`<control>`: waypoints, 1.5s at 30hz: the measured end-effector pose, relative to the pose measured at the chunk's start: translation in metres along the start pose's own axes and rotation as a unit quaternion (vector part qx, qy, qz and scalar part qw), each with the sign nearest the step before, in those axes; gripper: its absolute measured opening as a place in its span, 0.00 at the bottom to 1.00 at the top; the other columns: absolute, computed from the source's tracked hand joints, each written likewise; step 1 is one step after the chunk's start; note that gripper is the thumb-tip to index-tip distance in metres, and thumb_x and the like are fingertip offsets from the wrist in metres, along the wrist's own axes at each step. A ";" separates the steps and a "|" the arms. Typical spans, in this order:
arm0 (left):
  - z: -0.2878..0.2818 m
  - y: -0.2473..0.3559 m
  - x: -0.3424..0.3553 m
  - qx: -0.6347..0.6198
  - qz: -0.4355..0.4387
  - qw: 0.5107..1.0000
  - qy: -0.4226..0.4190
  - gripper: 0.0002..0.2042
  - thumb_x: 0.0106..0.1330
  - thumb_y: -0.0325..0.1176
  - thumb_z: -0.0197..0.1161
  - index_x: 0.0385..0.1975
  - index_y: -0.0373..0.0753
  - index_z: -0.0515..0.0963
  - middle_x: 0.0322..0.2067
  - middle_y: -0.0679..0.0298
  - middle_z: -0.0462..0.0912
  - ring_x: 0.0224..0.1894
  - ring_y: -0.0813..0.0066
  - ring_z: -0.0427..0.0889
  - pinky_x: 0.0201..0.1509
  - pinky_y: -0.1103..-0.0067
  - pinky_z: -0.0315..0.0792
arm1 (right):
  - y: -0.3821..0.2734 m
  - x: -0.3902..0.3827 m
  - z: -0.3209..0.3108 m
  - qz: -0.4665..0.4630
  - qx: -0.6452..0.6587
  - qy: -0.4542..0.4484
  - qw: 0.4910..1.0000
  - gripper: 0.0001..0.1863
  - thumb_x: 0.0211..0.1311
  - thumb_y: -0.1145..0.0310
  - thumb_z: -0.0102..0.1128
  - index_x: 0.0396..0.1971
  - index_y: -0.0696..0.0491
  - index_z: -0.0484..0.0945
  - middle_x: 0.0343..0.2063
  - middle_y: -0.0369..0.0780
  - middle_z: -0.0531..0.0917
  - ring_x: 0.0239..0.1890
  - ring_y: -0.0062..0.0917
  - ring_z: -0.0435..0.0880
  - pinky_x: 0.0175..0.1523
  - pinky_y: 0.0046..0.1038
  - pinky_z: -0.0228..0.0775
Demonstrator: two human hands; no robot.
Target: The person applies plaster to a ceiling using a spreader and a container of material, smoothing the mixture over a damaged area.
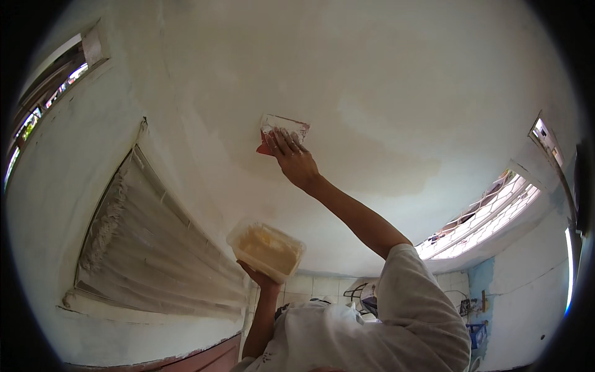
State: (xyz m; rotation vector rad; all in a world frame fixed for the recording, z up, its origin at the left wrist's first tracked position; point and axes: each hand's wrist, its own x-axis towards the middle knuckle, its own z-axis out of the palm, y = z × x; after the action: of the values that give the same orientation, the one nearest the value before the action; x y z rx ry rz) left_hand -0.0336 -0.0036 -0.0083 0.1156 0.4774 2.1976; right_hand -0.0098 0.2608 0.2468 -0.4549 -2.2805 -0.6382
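My right hand (287, 149) has its putty-smeared fingers pressed over a flat scraper (299, 128) with red showing at its edge, held against the pale, patchy plastered ceiling (384, 99). My left hand (260, 273) supports a translucent plastic tub (268, 247) from underneath, lower down; cream-coloured putty or paste coats its inside. The tub is apart from the scraper and below it. My right forearm crosses the middle of the view from the white sleeve.
A window with a gathered beige curtain (155, 235) is at left, below a high vent opening (52, 90). A barred window (477, 220) is at right. White tiles (325, 285), dark hangers (356, 291) and a blue object (476, 335) show low behind me.
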 end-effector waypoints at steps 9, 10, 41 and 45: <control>0.014 0.004 -0.005 0.005 0.013 1.000 -0.002 0.41 0.70 0.74 0.36 0.73 0.51 0.55 0.68 0.67 0.63 0.68 0.67 0.65 0.71 0.67 0.66 | 0.055 0.107 -0.134 0.062 0.022 0.244 0.968 0.35 0.58 0.85 0.55 0.67 0.46 0.71 0.63 0.47 0.76 0.64 0.45 0.75 0.68 0.42 0.70; 0.010 0.001 -0.003 -0.004 0.005 1.000 -0.007 0.41 0.70 0.74 0.36 0.73 0.51 0.56 0.68 0.66 0.63 0.68 0.67 0.65 0.71 0.67 0.66 | 0.061 0.106 -0.122 0.103 0.060 0.157 0.980 0.32 0.60 0.81 0.55 0.68 0.52 0.70 0.65 0.48 0.74 0.65 0.45 0.75 0.70 0.41 0.68; 0.018 0.008 -0.001 -0.012 -0.006 1.000 -0.001 0.41 0.68 0.76 0.36 0.73 0.53 0.56 0.69 0.68 0.63 0.69 0.66 0.66 0.71 0.65 0.67 | -0.012 0.007 -0.048 0.035 0.215 0.096 0.971 0.29 0.61 0.84 0.49 0.62 0.49 0.73 0.60 0.39 0.80 0.57 0.38 0.83 0.52 0.36 0.82; 0.015 0.005 0.003 -0.014 -0.009 1.000 -0.006 0.41 0.69 0.75 0.36 0.73 0.53 0.57 0.69 0.68 0.64 0.69 0.66 0.66 0.71 0.65 0.67 | 0.051 0.012 -0.121 0.263 0.296 0.255 0.882 0.15 0.64 0.78 0.57 0.51 0.56 0.80 0.29 0.37 0.82 0.30 0.19 0.80 0.31 0.23 0.72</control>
State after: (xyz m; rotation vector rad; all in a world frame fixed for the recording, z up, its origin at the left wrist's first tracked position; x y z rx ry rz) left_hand -0.0353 0.0000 0.0075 0.1095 0.4394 2.1834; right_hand 0.0725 0.2362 0.3463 -0.4958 -1.6193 0.2101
